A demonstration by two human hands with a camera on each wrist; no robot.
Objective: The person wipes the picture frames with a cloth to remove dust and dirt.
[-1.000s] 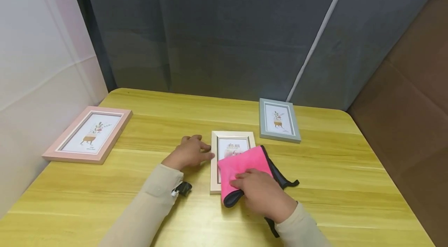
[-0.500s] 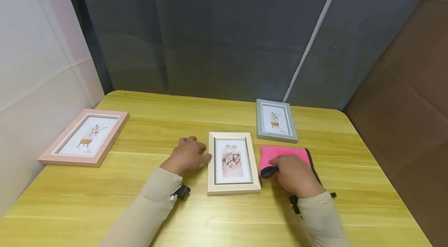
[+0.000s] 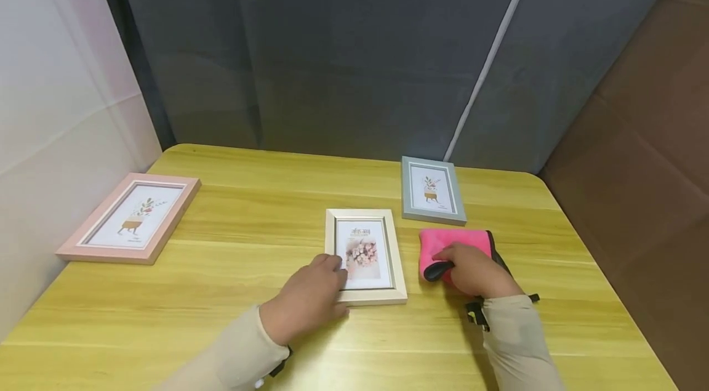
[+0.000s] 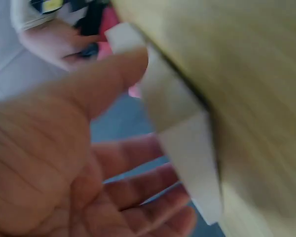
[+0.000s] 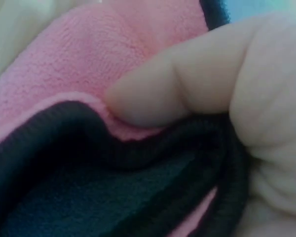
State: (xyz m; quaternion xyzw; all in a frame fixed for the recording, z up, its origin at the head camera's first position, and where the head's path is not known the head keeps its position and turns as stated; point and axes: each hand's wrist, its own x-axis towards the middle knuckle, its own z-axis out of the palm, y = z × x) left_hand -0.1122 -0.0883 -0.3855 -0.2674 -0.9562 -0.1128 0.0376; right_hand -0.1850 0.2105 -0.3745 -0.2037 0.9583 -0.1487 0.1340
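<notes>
In the head view a cream picture frame with a flower print lies flat at the middle of the table. My left hand is at its near left corner, the fingers over the left side and the thumb by the near edge. The left wrist view shows the thumb overlapping the cream frame's edge, with the other fingers loosely spread beyond. To the right my right hand holds a folded pink cloth with black trim. The right wrist view shows the thumb pressing the plush cloth beside its dark border.
A pink picture frame lies at the left side of the wooden table. Behind the pink cloth, a grey-blue picture frame lies near the back edge. A dark curtain hangs behind the table.
My right hand has moved the pink cloth off the cream frame to the right. My left hand has shifted from beside the frame's left edge toward me, onto its near left corner.
</notes>
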